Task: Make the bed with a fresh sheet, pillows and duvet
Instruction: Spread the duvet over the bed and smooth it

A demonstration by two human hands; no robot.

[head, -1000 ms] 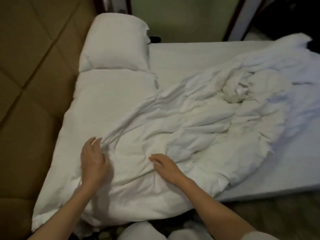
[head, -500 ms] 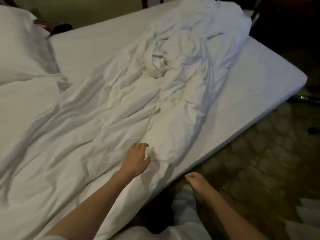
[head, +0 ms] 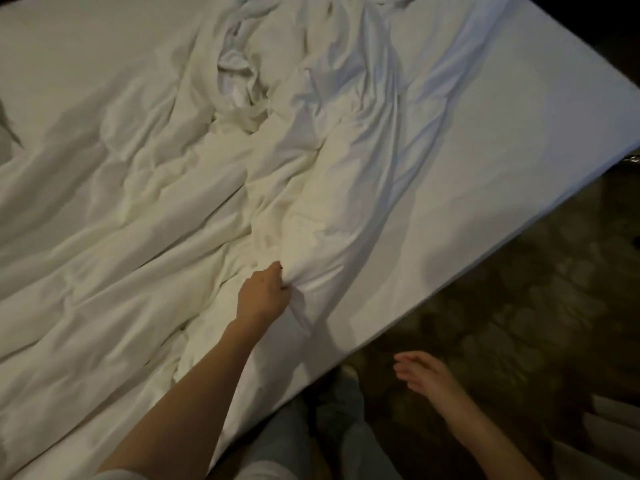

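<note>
A crumpled white duvet [head: 214, 174] lies bunched across the bed, with a twisted knot of cloth near the top middle. Under it, the mattress wears a smooth white sheet [head: 502, 140], bare on the right side. My left hand [head: 265, 294] grips a fold of the duvet near the bed's near edge, fingers curled into the cloth. Off the bed, my right hand [head: 424, 374] hovers over the floor with fingers loosely spread, holding nothing. No pillow shows in this view.
The bed's near edge [head: 450, 296] runs diagonally from lower left to upper right. Dark patterned floor [head: 519, 323] lies beyond it. My legs in pale trousers [head: 277, 448] stand against the bed. Something white [head: 613, 417] sits at the far right on the floor.
The view has swung right along the bed, leaving the pillows out of sight. My left hand went from resting flat on the duvet to gripping a fold. My right hand left the bed.
</note>
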